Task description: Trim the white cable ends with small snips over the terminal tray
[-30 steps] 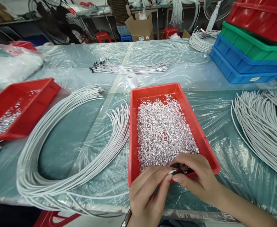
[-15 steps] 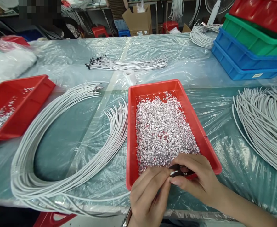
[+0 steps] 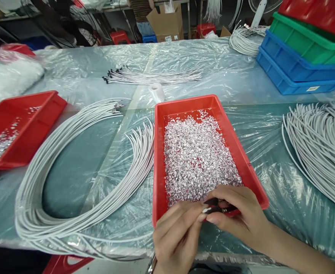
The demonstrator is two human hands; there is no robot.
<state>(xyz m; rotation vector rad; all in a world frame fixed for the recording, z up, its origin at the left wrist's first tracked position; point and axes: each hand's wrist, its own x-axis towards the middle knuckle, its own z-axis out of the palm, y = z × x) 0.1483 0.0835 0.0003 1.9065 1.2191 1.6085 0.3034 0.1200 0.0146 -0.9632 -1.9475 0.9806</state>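
Observation:
My left hand (image 3: pixel 176 238) pinches the white end of a thin cable (image 3: pixel 206 209) at the near edge of a red tray (image 3: pixel 243 160) filled with small silver metal terminals (image 3: pixel 197 156). Facing it, my right hand (image 3: pixel 237 217) is closed around the cable's dark wire tips and a small piece I cannot make out. Both hands meet over the tray's near end. A large loop of white cables (image 3: pixel 70 179) lies to the left of the tray.
A second red tray (image 3: pixel 27 114) with terminals sits at the far left. More white cables (image 3: pixel 318 148) lie at the right. Stacked blue, green and red bins (image 3: pixel 301 57) stand at the back right. A tape roll (image 3: pixel 157 92) and a cable bundle (image 3: pixel 153 77) lie behind. Plastic sheeting covers the table.
Both hands stay pressed together at the tray's near end with only slight finger shifts. The view has tilted a little.

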